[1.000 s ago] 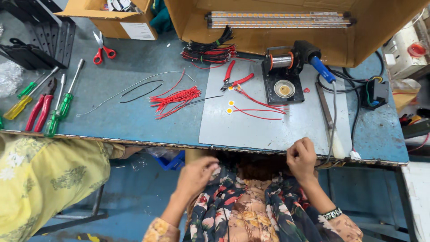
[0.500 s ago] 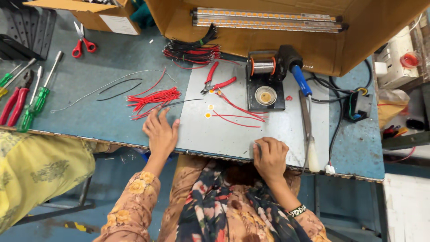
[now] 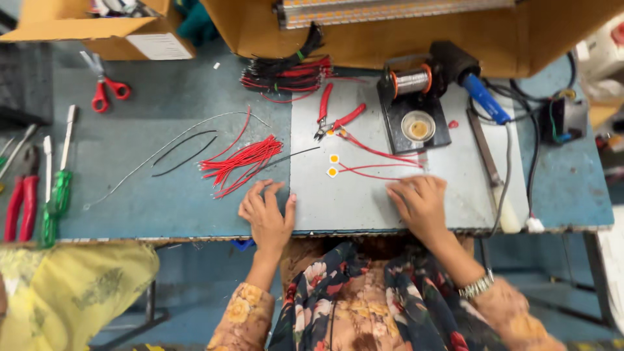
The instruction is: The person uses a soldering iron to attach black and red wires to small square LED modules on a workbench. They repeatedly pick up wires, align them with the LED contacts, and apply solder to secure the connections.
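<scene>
1. Hands first: left hand [image 3: 266, 211] is flat on the bench, palm down, fingers spread, holding nothing. Its fingertips sit just below the bundle of short red wires [image 3: 242, 159], close to the nearest ends, but I can't tell if they actually touch.
2. Right hand [image 3: 419, 203] is palm down too, resting on the pale grey mat [image 3: 364, 201] near the front edge, fingers loosely curled. It's a bit blurry, so I can't tell whether anything small is pinched under the fingers.
3. Just left of and above the right hand are two little yellow-and-white round discs [image 3: 333, 166] with thin red leads [image 3: 380, 162] running off to the right.
4. Red-handled pliers [image 3: 338, 120] lie higher up on the mat, jaws pointing toward the discs.
5. Behind that there's a black stand with a solder spool [image 3: 411, 81] and a round tip-cleaner cup [image 3: 418, 127], plus a blue-handled soldering iron [image 3: 482, 99].
6. Off to the left on the blue table [image 3: 149, 201]: red scissors [image 3: 104, 88], green screwdrivers [image 3: 57, 195], a couple of loose black wires [image 3: 185, 151].
7. Someone's yellow sleeve [image 3: 65, 292] is at bottom left, not the wearer's.
</scene>
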